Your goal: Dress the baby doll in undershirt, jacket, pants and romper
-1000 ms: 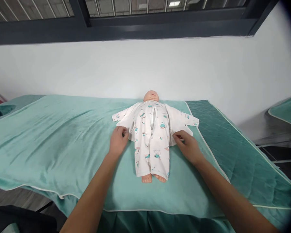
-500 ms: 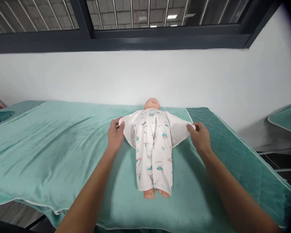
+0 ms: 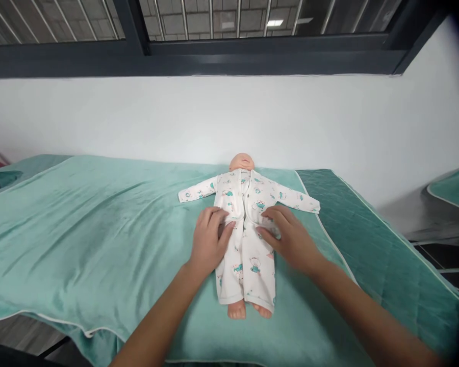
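A baby doll [image 3: 241, 161] lies on its back, head toward the wall and bare feet toward me. It wears white printed trousers [image 3: 254, 275] and a white printed jacket [image 3: 265, 191]. Both jacket sleeves stretch out sideways, and the front panels lie over the chest with a narrow gap down the middle. My left hand [image 3: 210, 239] is at the jacket's lower left edge, its thumb and fingers apart. On the other side, my right hand [image 3: 290, 237] has curved, parted fingers at the lower right edge. Whether the fingertips press on the cloth is hard to tell.
A light green cover [image 3: 99, 244] spreads beneath the doll, with a darker quilted green cover [image 3: 386, 270] at the right. Behind the bed rises a white wall [image 3: 176, 122] under a dark window frame [image 3: 260, 61]. Another green cloth edge [image 3: 455, 188] juts in at far right.
The jacket's front panels, earlier held out sideways by both hands, now lie folded over the doll's chest, exposing the sleeves. Both hands have let go of the outer edges and moved inward to the waist.
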Demonstrator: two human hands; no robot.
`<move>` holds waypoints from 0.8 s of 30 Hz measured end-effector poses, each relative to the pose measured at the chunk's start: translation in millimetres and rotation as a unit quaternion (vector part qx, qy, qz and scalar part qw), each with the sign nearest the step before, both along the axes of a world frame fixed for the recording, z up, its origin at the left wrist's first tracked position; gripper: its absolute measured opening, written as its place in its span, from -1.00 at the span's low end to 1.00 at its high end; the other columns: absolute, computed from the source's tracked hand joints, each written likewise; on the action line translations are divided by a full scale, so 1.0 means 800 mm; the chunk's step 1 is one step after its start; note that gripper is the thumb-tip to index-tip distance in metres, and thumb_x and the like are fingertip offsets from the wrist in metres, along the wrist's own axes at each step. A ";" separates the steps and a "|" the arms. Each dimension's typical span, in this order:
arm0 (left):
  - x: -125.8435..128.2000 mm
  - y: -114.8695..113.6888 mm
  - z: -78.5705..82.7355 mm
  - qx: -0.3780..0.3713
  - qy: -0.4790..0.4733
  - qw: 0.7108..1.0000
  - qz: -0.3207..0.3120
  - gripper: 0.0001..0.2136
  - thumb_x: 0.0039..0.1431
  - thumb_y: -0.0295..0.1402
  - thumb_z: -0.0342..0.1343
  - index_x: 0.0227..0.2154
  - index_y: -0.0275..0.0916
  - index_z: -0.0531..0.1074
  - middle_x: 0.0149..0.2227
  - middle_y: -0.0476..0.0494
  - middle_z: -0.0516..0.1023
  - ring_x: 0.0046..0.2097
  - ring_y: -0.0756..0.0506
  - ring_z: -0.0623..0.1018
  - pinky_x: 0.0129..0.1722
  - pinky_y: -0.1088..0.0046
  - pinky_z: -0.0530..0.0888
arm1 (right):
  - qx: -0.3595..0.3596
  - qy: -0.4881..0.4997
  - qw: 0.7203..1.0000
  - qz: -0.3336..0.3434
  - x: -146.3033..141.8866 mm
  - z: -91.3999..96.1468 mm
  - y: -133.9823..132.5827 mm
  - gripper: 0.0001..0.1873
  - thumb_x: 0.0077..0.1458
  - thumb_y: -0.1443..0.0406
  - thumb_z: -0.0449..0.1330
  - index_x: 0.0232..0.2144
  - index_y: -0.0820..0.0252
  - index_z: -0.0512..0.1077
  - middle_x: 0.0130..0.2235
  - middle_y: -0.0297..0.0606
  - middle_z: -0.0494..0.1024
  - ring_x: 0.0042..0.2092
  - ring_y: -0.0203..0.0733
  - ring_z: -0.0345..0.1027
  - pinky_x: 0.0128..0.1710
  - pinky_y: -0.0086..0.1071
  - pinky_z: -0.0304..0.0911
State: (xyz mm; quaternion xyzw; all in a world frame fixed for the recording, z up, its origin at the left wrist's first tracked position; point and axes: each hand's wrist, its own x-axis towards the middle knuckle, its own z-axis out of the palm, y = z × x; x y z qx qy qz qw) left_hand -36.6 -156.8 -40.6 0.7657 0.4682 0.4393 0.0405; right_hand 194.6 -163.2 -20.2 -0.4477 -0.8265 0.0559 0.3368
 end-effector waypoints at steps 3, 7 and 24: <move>-0.001 -0.007 -0.008 -0.047 -0.054 0.997 -0.027 -0.89 0.34 -0.32 0.02 -0.18 -0.18 0.41 -0.16 -0.13 0.44 -0.08 -0.11 0.43 -0.08 0.29 0.42 | -0.038 0.030 0.999 -0.017 0.004 -0.014 -0.010 -0.86 0.30 0.26 0.10 -0.09 0.08 0.33 -0.06 -0.18 0.42 -0.02 -0.07 0.32 -0.04 -0.20 0.27; -0.004 -0.008 -0.009 -0.078 -0.107 0.991 -0.037 -0.84 0.35 -0.31 0.00 -0.34 -0.19 0.39 -0.29 -0.06 0.44 -0.21 -0.06 0.42 -0.18 0.35 0.38 | -0.112 0.099 0.989 0.017 0.010 -0.018 -0.018 -0.88 0.33 0.27 0.04 -0.19 0.09 0.38 -0.17 -0.25 0.42 -0.22 -0.21 0.33 -0.21 -0.31 0.26; 0.061 0.240 0.067 -0.229 -0.096 0.969 0.005 -0.88 0.11 -0.27 0.19 -0.40 -0.20 0.52 -0.29 -0.14 0.62 -0.30 -0.11 0.53 -0.30 0.35 0.36 | -0.188 0.196 0.928 -0.256 -0.040 0.028 0.220 -0.71 0.02 0.04 0.20 -0.40 0.13 0.38 -0.35 -0.17 0.55 -0.30 -0.07 0.35 -0.30 -0.24 0.19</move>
